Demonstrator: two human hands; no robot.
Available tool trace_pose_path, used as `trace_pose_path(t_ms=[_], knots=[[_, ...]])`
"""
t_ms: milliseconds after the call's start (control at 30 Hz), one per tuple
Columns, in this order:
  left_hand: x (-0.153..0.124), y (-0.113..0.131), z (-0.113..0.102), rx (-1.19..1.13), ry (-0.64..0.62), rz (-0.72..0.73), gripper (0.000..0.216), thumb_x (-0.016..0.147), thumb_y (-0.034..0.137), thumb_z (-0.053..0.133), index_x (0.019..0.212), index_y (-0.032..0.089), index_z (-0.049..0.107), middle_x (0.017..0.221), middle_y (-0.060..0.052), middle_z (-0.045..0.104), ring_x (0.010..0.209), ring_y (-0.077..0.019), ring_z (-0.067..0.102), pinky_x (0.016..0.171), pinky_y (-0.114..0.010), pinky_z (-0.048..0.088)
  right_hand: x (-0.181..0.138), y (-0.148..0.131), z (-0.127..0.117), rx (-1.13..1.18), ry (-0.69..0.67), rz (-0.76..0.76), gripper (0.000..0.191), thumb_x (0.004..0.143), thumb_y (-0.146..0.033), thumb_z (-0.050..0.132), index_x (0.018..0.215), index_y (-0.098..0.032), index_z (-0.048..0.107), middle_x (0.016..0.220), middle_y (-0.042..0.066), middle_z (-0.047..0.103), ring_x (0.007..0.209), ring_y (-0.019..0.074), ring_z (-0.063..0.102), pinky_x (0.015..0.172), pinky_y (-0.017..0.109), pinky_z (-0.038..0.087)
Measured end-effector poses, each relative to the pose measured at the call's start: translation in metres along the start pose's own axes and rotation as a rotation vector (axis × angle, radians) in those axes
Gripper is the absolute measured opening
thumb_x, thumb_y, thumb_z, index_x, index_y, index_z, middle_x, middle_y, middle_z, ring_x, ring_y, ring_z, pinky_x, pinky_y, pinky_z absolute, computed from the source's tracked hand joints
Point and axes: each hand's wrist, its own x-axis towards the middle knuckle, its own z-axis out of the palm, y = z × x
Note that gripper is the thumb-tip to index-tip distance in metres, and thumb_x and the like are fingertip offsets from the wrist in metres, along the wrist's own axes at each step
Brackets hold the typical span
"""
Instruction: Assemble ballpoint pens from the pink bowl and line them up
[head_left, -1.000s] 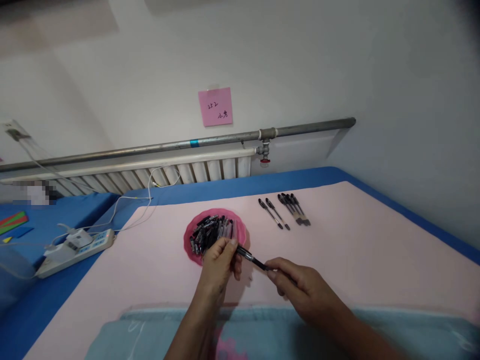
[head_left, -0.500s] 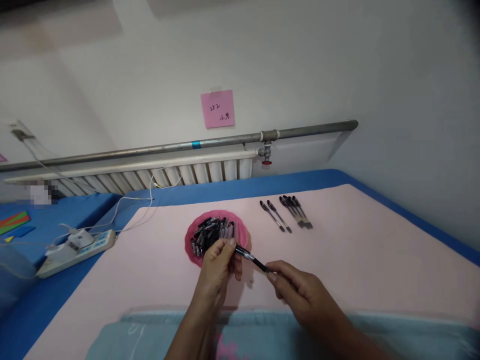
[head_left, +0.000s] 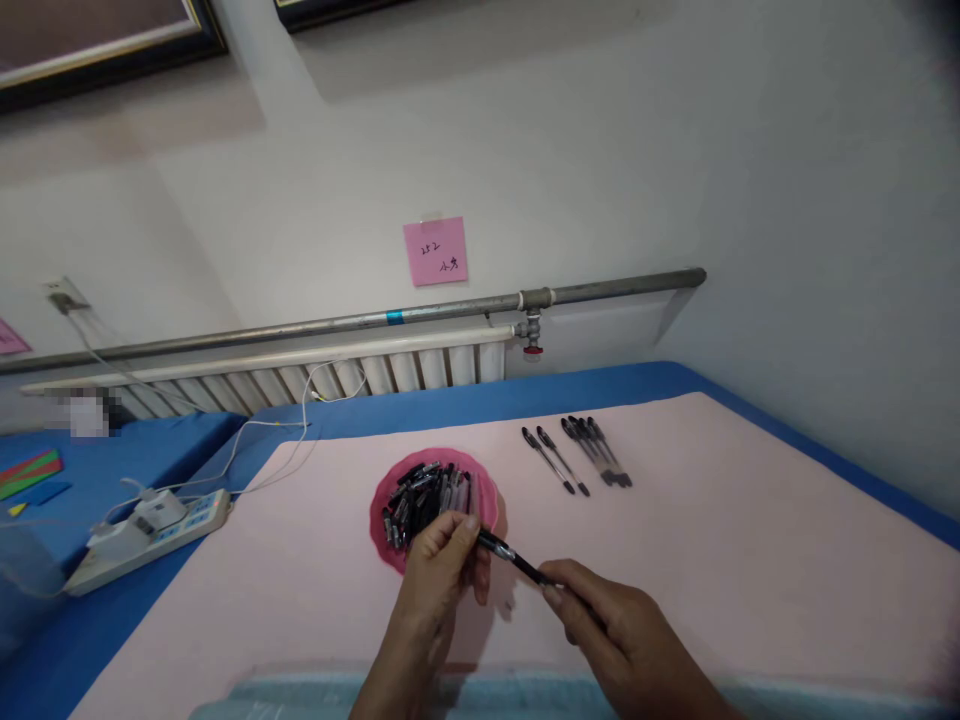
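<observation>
A black pen [head_left: 517, 560] is stretched between my two hands, slanting down to the right. My left hand [head_left: 448, 560] pinches its upper left end between thumb and fingers. Around the lower right end, the thumb and fingers of my right hand [head_left: 607, 615] are closed. Just behind my left hand sits a pink scalloped basket [head_left: 380, 490], filled with black pen parts and clear barrels [head_left: 420, 500]; my hand hides its near right edge. Beyond my right hand, two pens [head_left: 553, 460] lie side by side, and right of them a group of several pens [head_left: 598, 452].
A pink sheet [head_left: 720, 540] covers the blue table [head_left: 600, 380]. At left lies a power strip [head_left: 157, 540] with plugs and white cables. Behind the table are a radiator [head_left: 405, 370], a pipe with a red-handled valve [head_left: 533, 335] and a pink note [head_left: 436, 252] on the wall.
The camera view has tilted up, so everything sits lower in the picture and picture frames show at the top. Both hands keep hold of the pen in much the same pose.
</observation>
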Motion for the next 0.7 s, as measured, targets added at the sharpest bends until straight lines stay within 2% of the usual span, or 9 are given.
trace_pose_path(t_ms=[200, 400, 467, 567, 700], knots=[[-0.0006, -0.0028, 0.0011, 0.047, -0.053, -0.015, 0.03, 0.071, 0.042, 0.064, 0.065, 0.015, 0.053, 0.048, 0.004, 0.051, 0.036, -0.0059, 0.041, 0.036, -0.018, 0.031, -0.0012, -0.0011, 0.0005, 0.014, -0.003, -0.077, 0.025, 0.089, -0.033, 0.038, 0.087, -0.022, 0.06, 0.074, 0.002, 0.066, 0.066, 0.0173, 0.06, 0.06, 0.025, 0.043], [-0.0031, 0.001, 0.0009, 0.082, -0.064, 0.012, 0.029, 0.075, 0.041, 0.061, 0.065, 0.015, 0.052, 0.05, 0.003, 0.051, 0.039, -0.006, 0.041, 0.038, -0.019, 0.032, -0.0015, -0.0004, 0.0003, 0.031, 0.012, -0.118, 0.027, 0.09, -0.033, 0.038, 0.098, -0.022, 0.06, 0.083, 0.005, 0.067, 0.073, 0.0187, 0.061, 0.065, 0.026, 0.044], [-0.0029, -0.0002, 0.0009, 0.098, -0.062, 0.03, 0.029, 0.075, 0.041, 0.06, 0.066, 0.015, 0.053, 0.05, 0.003, 0.05, 0.04, -0.0059, 0.041, 0.039, -0.019, 0.031, -0.001, 0.0001, -0.0003, 0.058, -0.009, -0.094, 0.027, 0.089, -0.035, 0.039, 0.094, -0.022, 0.061, 0.075, 0.003, 0.065, 0.066, 0.0171, 0.059, 0.061, 0.024, 0.043], [-0.0022, -0.0041, 0.0028, 0.063, -0.044, 0.061, 0.03, 0.076, 0.042, 0.06, 0.065, 0.016, 0.052, 0.049, 0.005, 0.047, 0.04, -0.0049, 0.038, 0.04, -0.018, 0.028, -0.0003, 0.0008, -0.0006, 0.097, -0.056, 0.027, 0.028, 0.088, -0.038, 0.039, 0.083, -0.021, 0.06, 0.057, -0.003, 0.053, 0.053, 0.0134, 0.05, 0.051, 0.022, 0.037], [-0.0031, -0.0084, 0.0088, -0.02, -0.027, 0.068, 0.034, 0.078, 0.048, 0.055, 0.072, 0.015, 0.056, 0.047, 0.006, 0.044, 0.04, -0.0045, 0.035, 0.04, -0.018, 0.025, 0.0, 0.0002, 0.0021, 0.141, -0.039, 0.108, 0.027, 0.086, -0.039, 0.039, 0.078, -0.021, 0.057, 0.053, -0.006, 0.042, 0.051, 0.0115, 0.043, 0.049, 0.021, 0.032]])
